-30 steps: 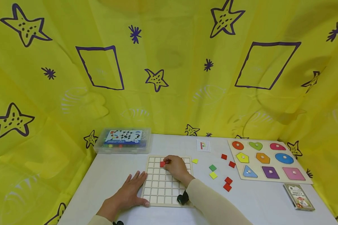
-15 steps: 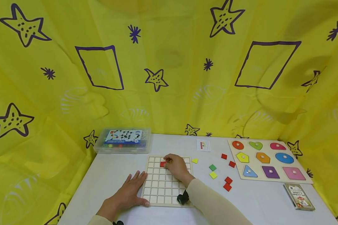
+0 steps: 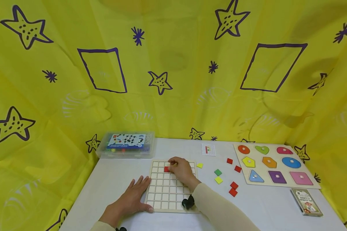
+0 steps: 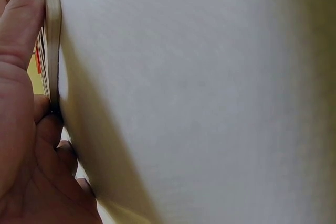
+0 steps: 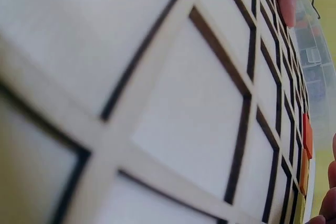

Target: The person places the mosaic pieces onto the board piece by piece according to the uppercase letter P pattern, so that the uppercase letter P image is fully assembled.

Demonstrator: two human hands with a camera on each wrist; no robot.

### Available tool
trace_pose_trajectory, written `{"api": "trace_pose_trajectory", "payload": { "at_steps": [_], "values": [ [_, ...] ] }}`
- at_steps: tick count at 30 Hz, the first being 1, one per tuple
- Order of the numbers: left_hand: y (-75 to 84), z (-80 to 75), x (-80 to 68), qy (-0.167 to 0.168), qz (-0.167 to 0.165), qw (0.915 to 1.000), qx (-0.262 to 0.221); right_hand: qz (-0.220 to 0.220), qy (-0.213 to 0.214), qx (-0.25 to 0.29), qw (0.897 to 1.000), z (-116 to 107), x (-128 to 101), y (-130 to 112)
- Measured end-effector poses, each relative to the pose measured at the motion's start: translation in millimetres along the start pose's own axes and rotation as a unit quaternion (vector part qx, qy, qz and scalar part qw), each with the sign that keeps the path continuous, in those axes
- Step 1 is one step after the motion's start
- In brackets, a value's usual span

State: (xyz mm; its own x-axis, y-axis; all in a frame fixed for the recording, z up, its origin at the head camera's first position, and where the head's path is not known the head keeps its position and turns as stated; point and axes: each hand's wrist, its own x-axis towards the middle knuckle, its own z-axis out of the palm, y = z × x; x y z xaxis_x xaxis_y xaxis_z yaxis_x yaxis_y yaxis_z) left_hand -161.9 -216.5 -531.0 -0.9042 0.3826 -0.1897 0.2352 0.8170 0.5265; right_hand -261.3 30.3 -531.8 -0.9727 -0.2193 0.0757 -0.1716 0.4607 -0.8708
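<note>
A wooden grid board [image 3: 162,210] with square cells lies on the white table. In one of its upper cells sits a red square tile [image 3: 166,169], with an orange-looking piece [image 5: 304,171] beside it in the right wrist view. My right hand [image 3: 182,170] reaches over the board; its thumb is right at the tile's edge and its index finger is raised away from it. My left hand [image 3: 136,195] rests at the board's left side, fingers spread and thumb at the front corner. In the left wrist view, fingers [image 4: 18,30] lie along the board's edge.
Right of the board lie several red tiles [image 3: 233,192], a green tile [image 3: 218,172], a yellow tile [image 3: 218,180] and a yellow piece [image 3: 200,165]. Behind are a pattern card [image 3: 208,149] and a clear plastic case [image 3: 125,155]. Far right are a shape puzzle [image 3: 258,183] and a card box [image 3: 306,202].
The right hand's index finger has lifted off the red tile and moved slightly up and away. The tile stays in its cell. My left hand has not moved.
</note>
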Motion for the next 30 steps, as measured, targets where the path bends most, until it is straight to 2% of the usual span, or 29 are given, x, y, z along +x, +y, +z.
{"api": "trace_pose_trajectory", "payload": {
  "at_steps": [18, 24, 30],
  "values": [
    [-0.1, 1.6, 0.7, -0.004, -0.003, 0.9999, -0.009, -0.016, 0.004, 0.054, 0.998, -10.6, -6.5, -8.4],
    [1.2, 0.1, -0.7, -0.005, -0.011, 0.9999, -0.011, -0.012, 0.014, 0.069, 0.997, -19.5, -12.6, -11.1],
    [1.9, 0.0, -1.2, -0.005, -0.015, 0.9998, -0.014, 0.011, 0.035, 0.074, 0.997, -34.1, -22.2, -11.0]
  ]
}}
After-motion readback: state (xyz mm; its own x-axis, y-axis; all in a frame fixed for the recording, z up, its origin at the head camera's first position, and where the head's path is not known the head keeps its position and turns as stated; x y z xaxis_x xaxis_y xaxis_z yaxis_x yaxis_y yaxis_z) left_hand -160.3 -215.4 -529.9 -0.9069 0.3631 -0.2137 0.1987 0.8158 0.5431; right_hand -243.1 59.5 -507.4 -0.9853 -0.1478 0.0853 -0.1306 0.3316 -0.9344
